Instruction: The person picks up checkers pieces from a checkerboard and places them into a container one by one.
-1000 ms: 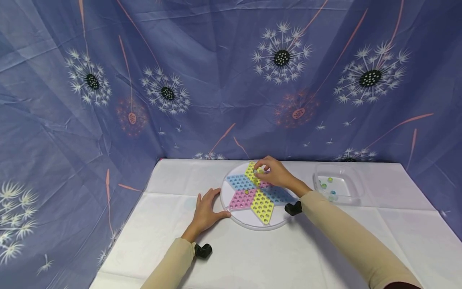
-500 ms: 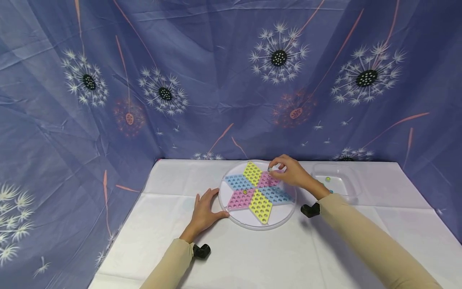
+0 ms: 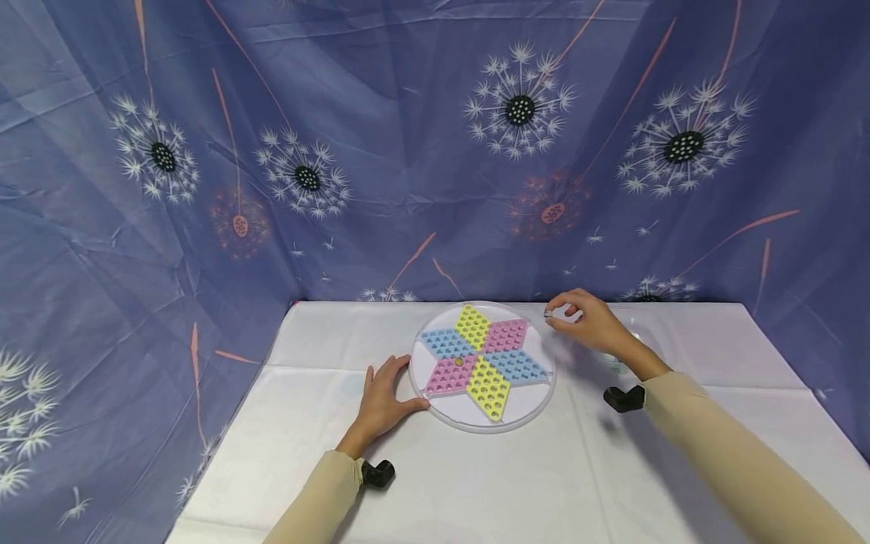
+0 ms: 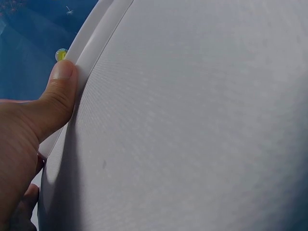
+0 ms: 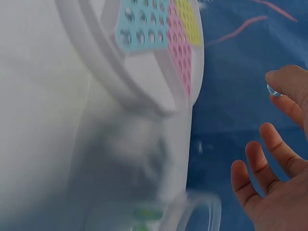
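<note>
A round white Chinese checkers board (image 3: 526, 399), with a star of yellow, pink and blue holed sections, lies on the table. My left hand (image 3: 382, 404) rests against its left edge with thumb and fingers spread; in the left wrist view the thumb (image 4: 60, 91) touches the rim. One yellowish marble (image 3: 458, 362) sits on the board near the pink section's inner part. To the right of the board, my right hand (image 3: 590, 325) is raised and pinches a clear bluish marble (image 5: 273, 90) between thumb and index finger, the other fingers loosely bent.
A clear plastic box (image 5: 211, 204) stands right of the board, partly hidden by my right hand and forearm in the head view. Blurred green marbles (image 5: 147, 212) show in it. The white-covered table (image 3: 489, 483) meets a blue dandelion-print cloth (image 3: 408, 151) behind.
My right hand has moved right from above the board's yellow section to beyond its right edge, still pinching the marble. The left hand stays at the board's edge.
</note>
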Available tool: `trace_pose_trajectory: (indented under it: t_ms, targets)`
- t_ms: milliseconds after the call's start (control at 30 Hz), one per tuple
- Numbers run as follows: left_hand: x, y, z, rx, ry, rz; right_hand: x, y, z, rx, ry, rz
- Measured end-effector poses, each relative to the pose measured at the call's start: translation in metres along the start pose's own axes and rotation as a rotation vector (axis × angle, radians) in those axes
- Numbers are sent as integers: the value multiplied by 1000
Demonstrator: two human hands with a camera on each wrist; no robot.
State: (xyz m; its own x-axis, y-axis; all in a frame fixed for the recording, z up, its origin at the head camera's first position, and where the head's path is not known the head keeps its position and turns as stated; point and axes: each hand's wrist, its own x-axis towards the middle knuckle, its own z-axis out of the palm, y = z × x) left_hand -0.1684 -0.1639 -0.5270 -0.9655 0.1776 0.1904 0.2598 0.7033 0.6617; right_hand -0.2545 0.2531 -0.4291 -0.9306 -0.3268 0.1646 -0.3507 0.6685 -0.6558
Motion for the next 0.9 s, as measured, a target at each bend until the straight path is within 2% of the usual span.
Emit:
trace_pose_trajectory:
  t_ms: [200,433,900]
  targets:
    - [-1,0,1,3,6,9,-16,16,-19,-5,47,20]
    - [-1,0,1,-1,24,28,-28,38,-34,-32,82,94]
    - [0,0,1,-3,-2,-8,-37,55,-43,-44,81,173]
